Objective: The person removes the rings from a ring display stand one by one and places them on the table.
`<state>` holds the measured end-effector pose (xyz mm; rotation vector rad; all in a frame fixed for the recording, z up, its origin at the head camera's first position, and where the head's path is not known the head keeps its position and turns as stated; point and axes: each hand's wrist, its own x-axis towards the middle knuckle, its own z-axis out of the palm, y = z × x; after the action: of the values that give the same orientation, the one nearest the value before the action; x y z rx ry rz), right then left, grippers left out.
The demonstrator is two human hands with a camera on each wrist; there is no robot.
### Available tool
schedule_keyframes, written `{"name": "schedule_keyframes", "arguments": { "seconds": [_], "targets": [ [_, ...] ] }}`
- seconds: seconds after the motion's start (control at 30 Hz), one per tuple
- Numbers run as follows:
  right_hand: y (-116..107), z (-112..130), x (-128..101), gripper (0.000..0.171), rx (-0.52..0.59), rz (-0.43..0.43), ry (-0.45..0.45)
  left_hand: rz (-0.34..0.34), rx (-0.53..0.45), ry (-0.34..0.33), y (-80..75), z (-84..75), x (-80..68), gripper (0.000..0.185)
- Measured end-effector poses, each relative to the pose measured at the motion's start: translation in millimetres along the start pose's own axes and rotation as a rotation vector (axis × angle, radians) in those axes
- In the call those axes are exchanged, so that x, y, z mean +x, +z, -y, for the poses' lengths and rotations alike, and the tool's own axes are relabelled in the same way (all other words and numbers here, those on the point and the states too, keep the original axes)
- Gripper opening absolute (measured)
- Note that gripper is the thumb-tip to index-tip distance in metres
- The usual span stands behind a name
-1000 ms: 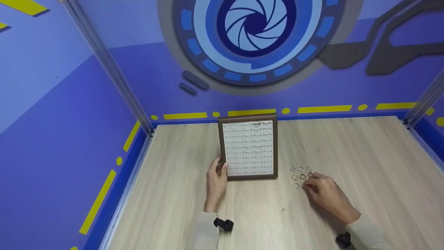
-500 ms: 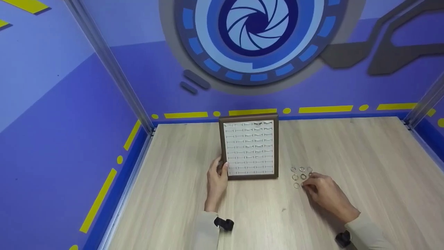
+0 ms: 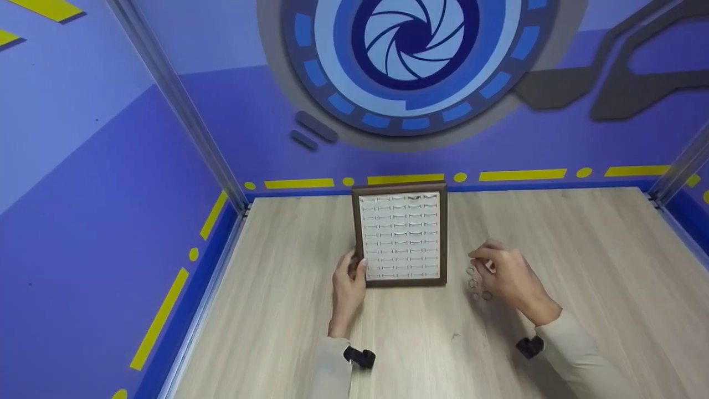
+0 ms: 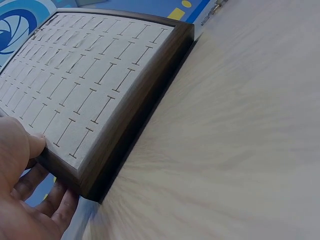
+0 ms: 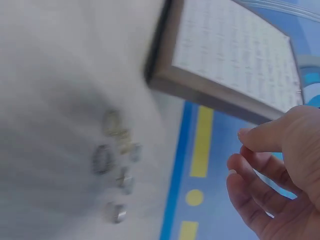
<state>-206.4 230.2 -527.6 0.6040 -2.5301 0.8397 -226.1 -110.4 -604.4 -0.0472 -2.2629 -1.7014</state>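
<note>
A brown-framed ring display tray (image 3: 443,238) stands upright at a tilt on the table, its white padded face full of slots. Rings sit in some upper slots; the lower rows hold none. My left hand (image 3: 348,288) grips the tray's lower left edge, thumb on the front and fingers behind, as the left wrist view also shows. To the right, my right hand (image 3: 510,277) hovers over a group of loose metal rings (image 3: 473,283), partly covering them. In the right wrist view its fingers (image 5: 250,192) are loosely bent, thumb near the index finger, with nothing visible between them.
The wood-grain table (image 3: 288,244) meets a blue printed wall (image 3: 221,127) behind the tray. Another panel (image 3: 83,221) and a metal post (image 3: 183,105) bound the left side. Black straps (image 3: 360,357) sit on both wrists.
My right hand has risen from the front row of rings and moved back and left, toward the tray. A ring it had pinched now lies visible in that row. The left hand keeps its hold.
</note>
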Motion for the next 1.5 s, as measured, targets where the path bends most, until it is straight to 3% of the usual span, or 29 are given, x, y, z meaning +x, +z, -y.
{"name": "schedule_keyframes", "arguments": {
  "seconds": [0.3,0.63,1.23,1.5],
  "targets": [
    [-4,18,32,0.02,0.034,-0.08,-0.114,-0.011,-0.01,0.018,0.7,1.9,0.0,0.039],
    [-1,37,60,0.016,0.064,-0.128,-0.153,0.0,-0.011,0.01,0.3,3.1,0.9,0.039],
    [26,53,106,0.019,0.068,-0.241,-0.224,0.008,-0.013,-0.03,-0.9,1.4,0.1,0.04],
    [34,51,123,0.016,0.07,-0.273,-0.253,0.013,0.002,0.008,-1.0,0.7,1.2,0.04]
  ]
}}
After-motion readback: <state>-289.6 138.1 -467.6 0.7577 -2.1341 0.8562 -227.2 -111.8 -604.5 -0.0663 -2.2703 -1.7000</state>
